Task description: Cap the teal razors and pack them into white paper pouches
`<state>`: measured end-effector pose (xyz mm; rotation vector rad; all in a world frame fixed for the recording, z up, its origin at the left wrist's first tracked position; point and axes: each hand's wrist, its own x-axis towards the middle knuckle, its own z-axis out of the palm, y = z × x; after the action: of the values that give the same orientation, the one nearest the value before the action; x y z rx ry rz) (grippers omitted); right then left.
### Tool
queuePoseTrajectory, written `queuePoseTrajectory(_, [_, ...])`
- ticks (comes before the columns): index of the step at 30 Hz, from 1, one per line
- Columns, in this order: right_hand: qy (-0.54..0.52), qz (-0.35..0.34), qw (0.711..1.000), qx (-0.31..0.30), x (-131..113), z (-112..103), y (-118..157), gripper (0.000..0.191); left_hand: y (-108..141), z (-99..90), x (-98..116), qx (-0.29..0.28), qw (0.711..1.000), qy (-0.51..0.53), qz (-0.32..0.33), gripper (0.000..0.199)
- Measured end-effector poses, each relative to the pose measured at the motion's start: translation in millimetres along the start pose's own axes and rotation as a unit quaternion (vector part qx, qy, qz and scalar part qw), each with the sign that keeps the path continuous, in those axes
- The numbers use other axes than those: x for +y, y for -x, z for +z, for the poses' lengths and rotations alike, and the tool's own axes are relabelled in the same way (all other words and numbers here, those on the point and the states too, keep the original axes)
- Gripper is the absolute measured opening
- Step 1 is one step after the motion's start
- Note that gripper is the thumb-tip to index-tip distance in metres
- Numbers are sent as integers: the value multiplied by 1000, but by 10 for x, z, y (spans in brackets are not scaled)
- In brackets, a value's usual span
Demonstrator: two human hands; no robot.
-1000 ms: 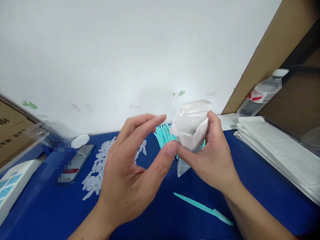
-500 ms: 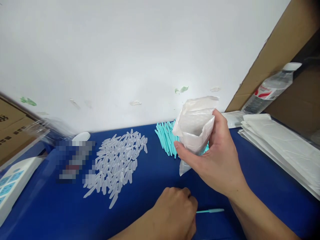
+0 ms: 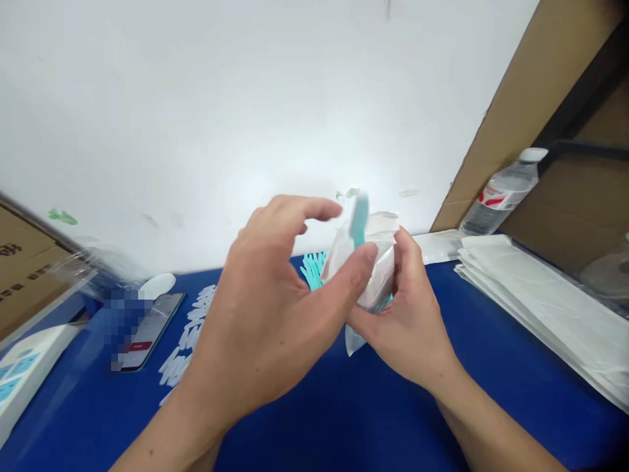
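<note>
Bag (image 3: 386, 263), white and creased, sits in the right hand (image 3: 413, 321), whose thumb and fingers close around its sides just beyond the left hand (image 3: 275, 301). The bag is raised in front of the turquoise pile (image 3: 312, 267), its mouth toward the top and its lower corner showing beneath the right thumb. A turquoise tool (image 3: 360, 219) stands nearly upright at the bag's mouth, its upper end blurred and its lower part hidden behind the left thumb; whether it touches that thumb cannot be told. The left hand is open, its fingers curved and spread well apart from the thumb, with the tool between the fingertips and the right hand in the view. The blue counter (image 3: 319, 419) lies below both hands. On its left side, translucent pieces (image 3: 187, 341) are scattered, partly covered by the left hand, and beyond them lie a phone (image 3: 156, 321) and a white round object (image 3: 157, 286). Further left are a white device (image 3: 37, 360) with blue markings and a printed cardboard box (image 3: 24, 262). To the right of the hands lies a stack of flat white bags (image 3: 545, 295), with a clear bottle (image 3: 501, 193) behind it, slanting beside a cardboard panel (image 3: 531, 85). A pale wall (image 3: 246, 98) rises behind everything.
</note>
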<state>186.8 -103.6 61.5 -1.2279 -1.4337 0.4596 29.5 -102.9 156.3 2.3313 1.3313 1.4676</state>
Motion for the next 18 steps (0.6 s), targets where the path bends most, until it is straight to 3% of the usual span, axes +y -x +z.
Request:
queuePoseTrajectory(4, [0,0,1000,4,37,-18,-11,113,135,47,-121,18,999,19,-17,49])
queuePoseTrajectory(8, [-17,-1,999,-31,86,-11,7,124,160,172,-268,-104,994,14,-34,93])
queuePoseTrajectory(10, [18,-8,999,-47,78,3,52,130,81,194,-310,-162,987,0,-22,82])
queuePoseTrajectory(12, [87,-34,995,-25,48,35,131,136,-31,152,-341,-168,986,11,4,55])
queuePoseTrajectory(15, [184,-110,976,40,-3,100,258,140,-199,48,-366,-86,994,69,28,34])
queuePoseTrajectory(18, [248,-165,953,55,-14,77,227,124,-341,66,-347,8,989,144,22,29])
